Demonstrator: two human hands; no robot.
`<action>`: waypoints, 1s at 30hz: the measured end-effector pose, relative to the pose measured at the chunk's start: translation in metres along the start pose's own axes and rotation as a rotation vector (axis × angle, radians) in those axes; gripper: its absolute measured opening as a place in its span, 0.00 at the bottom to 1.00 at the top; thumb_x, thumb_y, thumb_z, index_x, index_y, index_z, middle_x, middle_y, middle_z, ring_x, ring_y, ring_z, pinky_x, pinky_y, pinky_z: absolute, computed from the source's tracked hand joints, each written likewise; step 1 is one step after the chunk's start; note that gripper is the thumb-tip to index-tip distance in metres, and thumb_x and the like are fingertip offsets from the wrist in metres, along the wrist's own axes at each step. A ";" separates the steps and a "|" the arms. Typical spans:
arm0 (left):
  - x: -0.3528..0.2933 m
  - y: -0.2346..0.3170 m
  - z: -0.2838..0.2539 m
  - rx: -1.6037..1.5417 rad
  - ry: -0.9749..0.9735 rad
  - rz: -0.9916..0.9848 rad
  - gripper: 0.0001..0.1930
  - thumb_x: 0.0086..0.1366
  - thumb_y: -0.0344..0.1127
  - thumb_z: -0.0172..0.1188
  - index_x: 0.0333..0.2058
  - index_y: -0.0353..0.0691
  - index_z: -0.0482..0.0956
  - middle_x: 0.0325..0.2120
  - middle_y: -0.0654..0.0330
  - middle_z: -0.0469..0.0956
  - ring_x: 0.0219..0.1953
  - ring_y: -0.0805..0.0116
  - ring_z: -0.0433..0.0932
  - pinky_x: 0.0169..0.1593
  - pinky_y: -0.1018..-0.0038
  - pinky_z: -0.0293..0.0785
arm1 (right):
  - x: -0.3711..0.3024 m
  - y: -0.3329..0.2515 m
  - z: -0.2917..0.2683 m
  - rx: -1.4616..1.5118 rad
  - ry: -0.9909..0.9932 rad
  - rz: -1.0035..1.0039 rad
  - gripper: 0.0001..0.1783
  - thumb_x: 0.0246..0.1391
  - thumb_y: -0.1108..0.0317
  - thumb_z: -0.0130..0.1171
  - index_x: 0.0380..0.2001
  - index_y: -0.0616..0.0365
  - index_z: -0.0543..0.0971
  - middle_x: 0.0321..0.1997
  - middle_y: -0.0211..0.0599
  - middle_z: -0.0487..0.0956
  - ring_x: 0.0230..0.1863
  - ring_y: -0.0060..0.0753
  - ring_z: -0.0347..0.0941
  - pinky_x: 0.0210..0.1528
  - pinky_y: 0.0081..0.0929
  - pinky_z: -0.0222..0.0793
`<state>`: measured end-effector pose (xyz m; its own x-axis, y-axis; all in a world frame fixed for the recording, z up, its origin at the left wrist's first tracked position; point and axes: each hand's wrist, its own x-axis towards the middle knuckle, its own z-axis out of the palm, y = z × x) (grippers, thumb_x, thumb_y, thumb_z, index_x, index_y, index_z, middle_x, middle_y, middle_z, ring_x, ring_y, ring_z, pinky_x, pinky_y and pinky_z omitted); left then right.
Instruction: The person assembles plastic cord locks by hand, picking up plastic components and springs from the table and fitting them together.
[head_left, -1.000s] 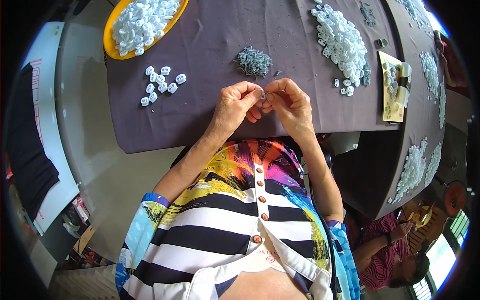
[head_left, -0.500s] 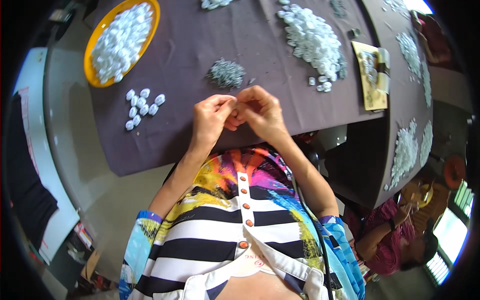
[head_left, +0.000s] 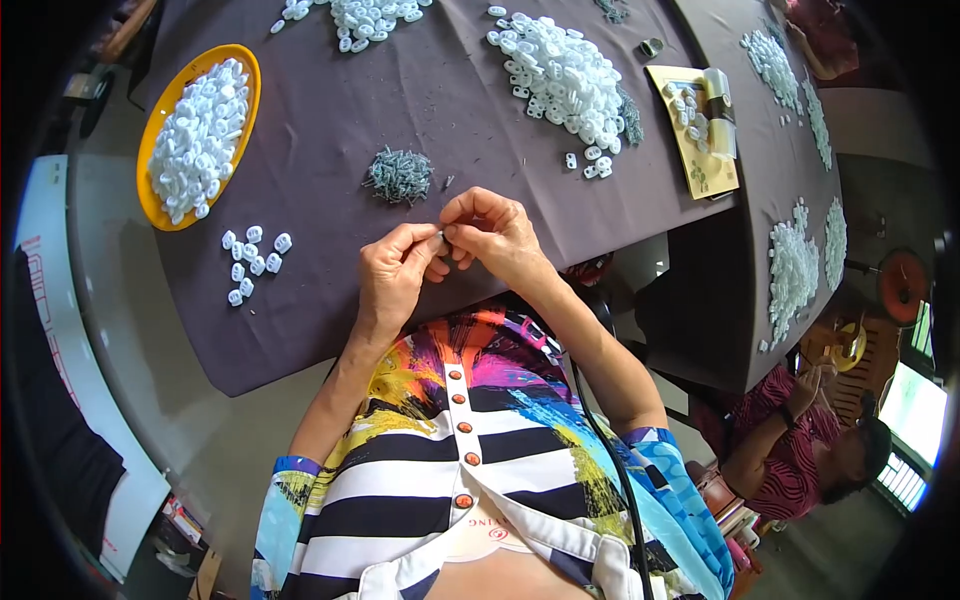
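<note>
Over the near edge of the table, my left hand (head_left: 392, 275) and my right hand (head_left: 497, 240) meet fingertip to fingertip. Thumb and index finger are pinched on each. A tiny greyish bit shows where they touch, mostly covered by the fingers, so its kind is unclear. Just beyond my hands lies a heap of small grey screw-like pieces (head_left: 399, 175), with one loose piece (head_left: 448, 182) beside it. To the left sits a loose group of small white plastic pieces (head_left: 254, 262), rounded and with holes.
An orange oval tray (head_left: 148, 190) full of white pieces stands at the left. Larger white piles lie at the far middle (head_left: 372, 18) and right (head_left: 570, 80). A yellow board (head_left: 690, 135) rests near the right edge. Another person (head_left: 790, 440) sits at the adjoining table.
My view has shifted, so the table and its piles appear farther left and mostly lower. Both hands stay pinched together, with a small greyish bit now showing between the fingertips.
</note>
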<state>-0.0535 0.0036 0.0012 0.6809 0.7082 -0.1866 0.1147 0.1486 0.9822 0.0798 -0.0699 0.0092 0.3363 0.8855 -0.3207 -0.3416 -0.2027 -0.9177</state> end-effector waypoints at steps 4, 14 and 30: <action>0.001 0.000 0.003 0.114 0.007 0.067 0.03 0.58 0.26 0.53 0.30 0.34 0.76 0.19 0.63 0.75 0.17 0.80 0.72 0.18 0.84 0.69 | -0.003 0.000 -0.004 0.030 0.023 0.050 0.06 0.48 0.78 0.54 0.31 0.62 0.72 0.23 0.29 0.73 0.22 0.17 0.70 0.24 0.15 0.71; 0.010 0.006 0.004 0.049 -0.024 -0.098 0.04 0.60 0.31 0.54 0.30 0.36 0.74 0.15 0.67 0.71 0.12 0.85 0.66 0.14 0.87 0.61 | -0.016 -0.018 -0.024 -0.633 0.156 -0.253 0.05 0.47 0.76 0.57 0.30 0.62 0.74 0.22 0.28 0.73 0.23 0.15 0.68 0.26 0.15 0.66; 0.014 0.006 -0.003 -0.127 -0.025 -0.192 0.06 0.60 0.33 0.54 0.30 0.37 0.74 0.16 0.67 0.72 0.12 0.85 0.67 0.15 0.87 0.62 | 0.003 -0.052 -0.117 -1.508 0.526 -0.323 0.07 0.45 0.72 0.56 0.30 0.53 0.78 0.31 0.34 0.74 0.34 0.38 0.72 0.35 0.31 0.67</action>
<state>-0.0448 0.0164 0.0042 0.6733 0.6414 -0.3678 0.1528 0.3660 0.9180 0.2014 -0.1056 0.0279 0.5732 0.8015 0.1704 0.8128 -0.5299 -0.2421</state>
